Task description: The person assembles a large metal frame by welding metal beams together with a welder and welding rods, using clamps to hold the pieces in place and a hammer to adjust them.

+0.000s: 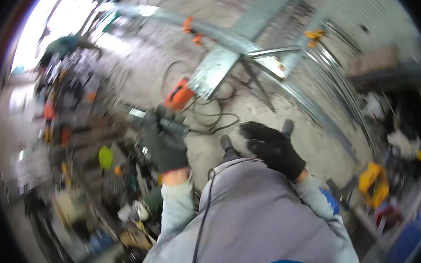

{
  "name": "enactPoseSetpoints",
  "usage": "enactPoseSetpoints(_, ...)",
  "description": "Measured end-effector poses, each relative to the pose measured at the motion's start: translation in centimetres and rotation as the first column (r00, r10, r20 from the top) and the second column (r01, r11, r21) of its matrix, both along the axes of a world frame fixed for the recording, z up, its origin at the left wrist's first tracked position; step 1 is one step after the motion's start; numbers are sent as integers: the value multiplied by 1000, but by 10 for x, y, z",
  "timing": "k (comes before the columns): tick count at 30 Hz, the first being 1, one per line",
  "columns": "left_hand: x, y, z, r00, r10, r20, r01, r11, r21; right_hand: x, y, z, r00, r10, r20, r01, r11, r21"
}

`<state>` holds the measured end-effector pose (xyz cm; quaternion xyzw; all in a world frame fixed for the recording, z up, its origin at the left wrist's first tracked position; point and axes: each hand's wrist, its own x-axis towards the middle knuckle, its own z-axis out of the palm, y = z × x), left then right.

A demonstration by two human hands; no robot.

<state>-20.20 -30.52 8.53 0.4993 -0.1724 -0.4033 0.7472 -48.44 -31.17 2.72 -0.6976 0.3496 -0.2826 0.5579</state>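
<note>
My left hand [164, 145], in a dark glove, is closed around a dark tool [172, 125] with a shiny metal end pointing left; motion smears its details. My right hand [274, 147], also in a dark glove, hangs in front of my body above the floor, its fingers apart and nothing visible in them. Beyond my left hand an orange case [179, 96] stands on the floor beside a metal sheet [217, 67]. A dark cable [215, 128] lies in loops on the floor between the two hands.
Long metal profiles [338, 86] run across the right, with orange clamps [187, 25] on a beam at the back. A cluttered bench [94, 143] fills the left. At the lower right is a yellow tool [373, 185]. My feet [288, 126] are on the floor ahead.
</note>
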Motion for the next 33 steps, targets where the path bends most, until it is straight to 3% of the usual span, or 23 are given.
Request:
enactPoseSetpoints(1, -11, -11, 1, 993, 111, -31, -109, 992, 69, -13, -12, -2, 999, -5, -52, -1, 992, -126)
enactPoseSetpoints(2, 4, -18, -28, 1000, -7, -30, 5, 997, -74, -32, -22, -1, 998, 1, 64, -4, 999, 47)
enactPoseSetpoints(3, -14, -35, -20, 976, 139, 168, -152, 986, 71, -51, -29, 1, 987, -29, 157, -6, 975, 221)
enactPoseSetpoints(4, -21, -60, -14, 938, 260, -230, -253, 966, 61, -66, -34, -2, 953, -121, 277, -17, 894, 447)
enactPoseSetpoints(6, 32, -85, -87, 887, -330, -323, 182, 893, -411, -104, -52, -8, 969, -116, 217, 0, 882, 471)
enactPoseSetpoints(7, -17, -115, -50, 937, 207, -283, -194, 978, 72, -126, -59, -9, 983, -107, 147, 23, 875, 484)
enactPoseSetpoints(9, -34, -149, -62, 911, 311, -269, -268, 945, 186, -161, -63, -22, 986, -122, 117, 65, 912, 405)
enactPoseSetpoints(12, -17, -185, -123, 767, 529, 364, -641, 670, 375, -205, -78, -30, 987, -153, -43, 158, 969, 189)
enactPoseSetpoints(13, -23, -188, -126, 770, 523, 364, -636, 673, 379, -218, -81, -37, 986, -158, -46, 164, 968, 192)
enactPoseSetpoints(15, -35, -193, -133, 417, 399, 816, -849, 491, 194, -240, -84, -51, 918, -214, -334, 59, 906, -418)
enactPoseSetpoints(17, -53, -191, -119, 417, 341, 843, -838, 504, 210, -253, -77, -47, 884, -277, -375, 71, 875, -480)
enactPoseSetpoints(19, -57, -197, -113, 461, 173, 870, -841, 396, 367, -261, -65, -48, 807, -541, -236, 546, 836, -47)
enactPoseSetpoints(20, -43, -200, -132, 462, 182, 868, -840, 405, 362, -275, -58, -55, 723, -433, -539, 154, 860, -486)
enactPoseSetpoints(21, 2, -198, -201, 19, -516, 856, -923, 321, 214, -295, -37, -95, 542, -504, -672, 43, 816, -576)
enactPoseSetpoints(22, 6, -197, -213, -222, -52, 974, -840, 517, -164, -317, -24, -129, 567, -441, -696, 37, 857, -513)
enactPoseSetpoints(23, -26, -191, -175, 120, -279, 953, -865, 442, 238, -307, -25, -108, 726, -439, -530, 394, 896, -204)
enactPoseSetpoints(24, -29, -185, -174, -42, -259, 965, -852, 513, 101, -301, -25, -99, 674, -555, -487, 389, 828, -404)
enactPoseSetpoints(25, -15, -186, -188, 26, -263, 965, -881, 449, 146, -296, -27, -91, 714, -592, -373, 539, 805, -247)
enactPoseSetpoints(27, -55, -187, -132, 515, 231, 825, -803, 468, 370, -291, -33, -78, 626, -778, -53, 732, 562, 385)
enactPoseSetpoints(28, -55, -186, -132, 540, 275, 796, -783, 512, 354, -293, -47, -68, 625, -779, -54, 739, 567, 365)
enactPoseSetpoints(30, -62, -181, -120, 618, 308, 723, -738, 544, 399, -295, -76, -44, 626, -697, -349, 671, 710, -214)
enactPoseSetpoints(31, -61, -181, -129, 620, 315, 719, -741, 537, 403, -298, -94, -35, 631, -691, -352, 662, 717, -220)
enactPoseSetpoints(33, -47, -182, -147, 531, 253, 809, -794, 481, 371, -305, -155, -24, 725, -684, -82, 660, 723, -204)
